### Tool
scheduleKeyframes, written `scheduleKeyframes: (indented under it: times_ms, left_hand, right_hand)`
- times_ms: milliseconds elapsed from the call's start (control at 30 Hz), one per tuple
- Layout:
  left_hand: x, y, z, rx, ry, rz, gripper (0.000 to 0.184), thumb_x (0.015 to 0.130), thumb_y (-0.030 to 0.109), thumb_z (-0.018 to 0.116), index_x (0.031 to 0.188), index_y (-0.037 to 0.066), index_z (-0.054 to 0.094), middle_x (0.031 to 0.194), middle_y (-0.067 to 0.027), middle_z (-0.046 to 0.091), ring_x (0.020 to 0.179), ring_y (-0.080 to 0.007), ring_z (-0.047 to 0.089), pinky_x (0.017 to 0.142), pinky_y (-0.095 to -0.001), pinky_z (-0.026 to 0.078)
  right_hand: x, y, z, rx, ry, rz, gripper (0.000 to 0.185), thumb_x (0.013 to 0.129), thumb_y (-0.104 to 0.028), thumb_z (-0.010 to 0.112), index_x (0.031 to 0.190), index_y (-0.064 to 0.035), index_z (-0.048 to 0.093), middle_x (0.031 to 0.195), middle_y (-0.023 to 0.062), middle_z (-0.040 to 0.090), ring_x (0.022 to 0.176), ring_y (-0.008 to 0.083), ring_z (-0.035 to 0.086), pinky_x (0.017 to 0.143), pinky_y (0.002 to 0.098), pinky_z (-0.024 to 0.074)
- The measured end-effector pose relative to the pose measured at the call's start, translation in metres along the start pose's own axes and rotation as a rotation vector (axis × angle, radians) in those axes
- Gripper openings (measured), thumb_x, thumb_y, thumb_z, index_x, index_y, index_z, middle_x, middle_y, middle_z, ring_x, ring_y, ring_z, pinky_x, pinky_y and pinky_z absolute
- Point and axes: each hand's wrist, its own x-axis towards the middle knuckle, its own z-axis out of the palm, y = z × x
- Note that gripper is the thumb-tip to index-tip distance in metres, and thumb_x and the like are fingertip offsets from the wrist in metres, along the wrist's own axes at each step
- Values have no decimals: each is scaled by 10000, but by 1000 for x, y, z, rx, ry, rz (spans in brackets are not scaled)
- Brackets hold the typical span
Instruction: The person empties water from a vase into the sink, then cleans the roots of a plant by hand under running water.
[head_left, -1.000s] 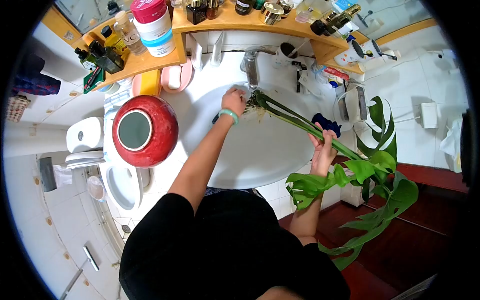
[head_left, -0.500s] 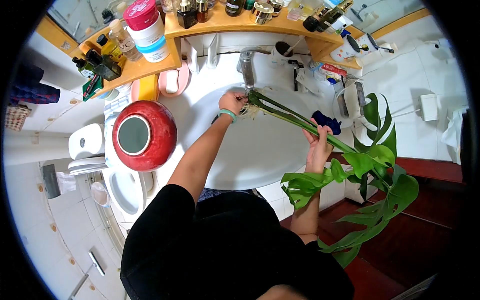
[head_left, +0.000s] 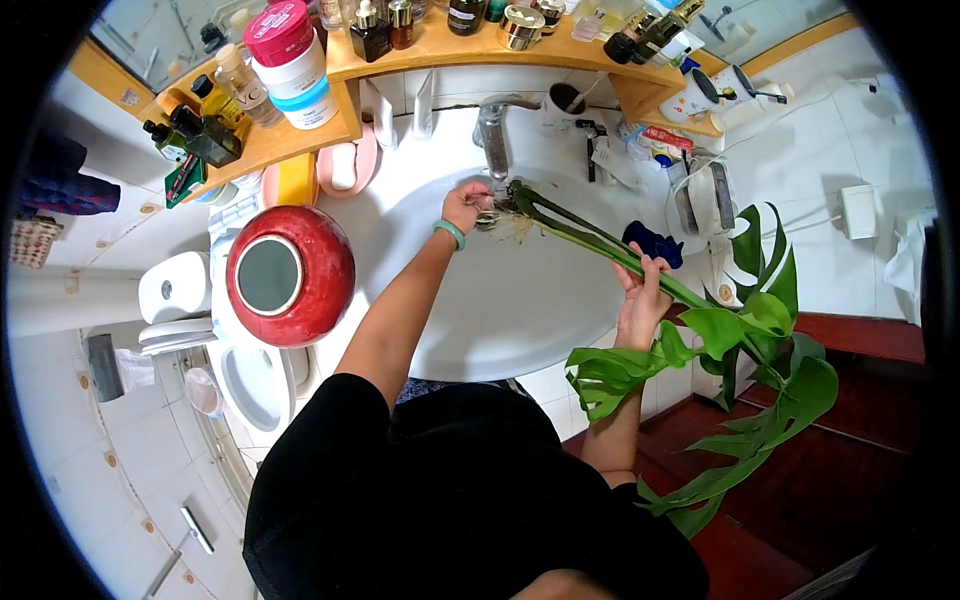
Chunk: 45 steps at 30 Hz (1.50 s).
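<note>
A monstera plant (head_left: 770,375) with long green stems and large split leaves stretches over the white sink (head_left: 500,320). My right hand (head_left: 641,300) is closed around its stems near the sink's right rim, with the leaves hanging over the forearm. At the far end of the stems, pale roots (head_left: 513,229) hang below the faucet (head_left: 493,140). My left hand (head_left: 464,205), wearing a pale green bangle (head_left: 450,234), pinches at the roots beside the spout. Its fingertips are partly hidden among them.
A red round vase (head_left: 325,270) lies with its opening or base facing me, left of the sink. Soap dishes (head_left: 368,165) sit behind it. Bottles and jars crowd the wooden shelf (head_left: 430,55) above. A dark blue cloth (head_left: 652,246) rests on the right rim.
The root end has shifted slightly right, and the roots look more spread. My left hand has moved only a little at the roots. My right hand keeps its hold on the stems.
</note>
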Motion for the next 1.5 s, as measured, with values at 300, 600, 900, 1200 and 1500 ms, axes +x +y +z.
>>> scheduleKeyframes:
  times_ms: [300,600,900,1200,1500]
  left_hand:
    - [-2,5,-12,-130,1,-13,116,823,-47,531,913,-9,595,781,-56,632,679,-96,585,596,-202,468]
    - [-56,75,-42,986,332,360,109,670,36,660,760,95,679,741,-87,572,640,-262,562,623,-355,469]
    - [-20,76,-63,632,781,288,145,686,-3,644,813,56,680,777,-121,570,677,-245,582,645,-322,478]
    - [-44,72,-46,409,848,287,374,691,-84,514,1039,35,581,856,-118,596,806,-222,589,661,-292,480]
    - [-27,40,0,794,225,401,325,623,139,672,931,41,636,945,-146,620,908,-243,593,741,-332,479]
  right_hand:
    - [9,0,-11,11,34,13,202,803,-35,545,915,-74,382,1094,271,506,867,354,609,692,409,562]
    - [12,0,-7,41,27,48,211,799,-36,552,909,-69,375,1101,283,499,867,348,609,680,392,562]
    - [12,4,-4,25,-14,61,224,797,-48,572,899,-77,375,1099,268,510,873,331,610,692,386,559]
    - [9,-5,-1,-11,-2,93,213,806,-57,570,893,-90,379,1080,227,535,912,321,598,708,388,549]
    - [8,-3,13,-1,-42,142,206,800,-52,571,910,-84,400,1057,212,548,919,317,595,723,401,545]
